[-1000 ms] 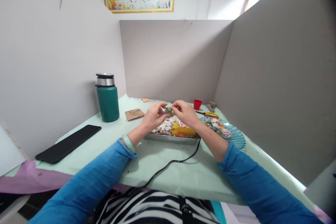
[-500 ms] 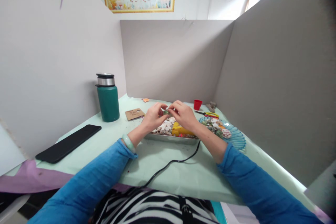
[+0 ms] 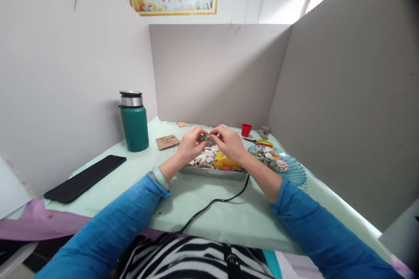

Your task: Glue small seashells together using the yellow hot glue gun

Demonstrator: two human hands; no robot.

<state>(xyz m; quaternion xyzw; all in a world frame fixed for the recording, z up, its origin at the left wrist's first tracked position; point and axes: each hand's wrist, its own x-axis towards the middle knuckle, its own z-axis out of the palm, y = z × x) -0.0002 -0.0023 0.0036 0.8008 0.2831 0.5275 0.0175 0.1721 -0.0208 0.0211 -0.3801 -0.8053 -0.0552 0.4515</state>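
"What's over on the left?"

"A long flat black slab (image 3: 87,178) lying on a pale green cloth (image 3: 235,222). Past it, a dark green cylindrical bottle (image 3: 134,130) with a silver neck and black-rimmed lid, standing upright by the partition. Then a flat square of brown card (image 3: 168,142)."

"And the hands?"

"The left hand (image 3: 190,145), with a pale green smooth bangle (image 3: 160,178) at the wrist, is curled, thumb and fingers only slightly apart, holding a small mottled green piece (image 3: 205,137) between them."

"Where is that piece?"

"Up over the shallow silver metal tray (image 3: 216,173), between the two hands. The tray holds white, rounded shell-like bits (image 3: 207,155) and, right of those, a yellow tool (image 3: 228,162), partly hidden. A thin black cord (image 3: 220,201) runs towards the person from the tray's right end."

"The right hand?"

"The right hand (image 3: 229,141) is bent over, fingertips nearly together beside the green piece; whether they grip it, I can't tell."

"Further right?"

"A small red tapered cup (image 3: 246,130), yellow-handled scissors (image 3: 263,143) with dark blades, and a translucent blue ribbed dish (image 3: 297,173) heaped with green, white and orange pieces (image 3: 271,157)."
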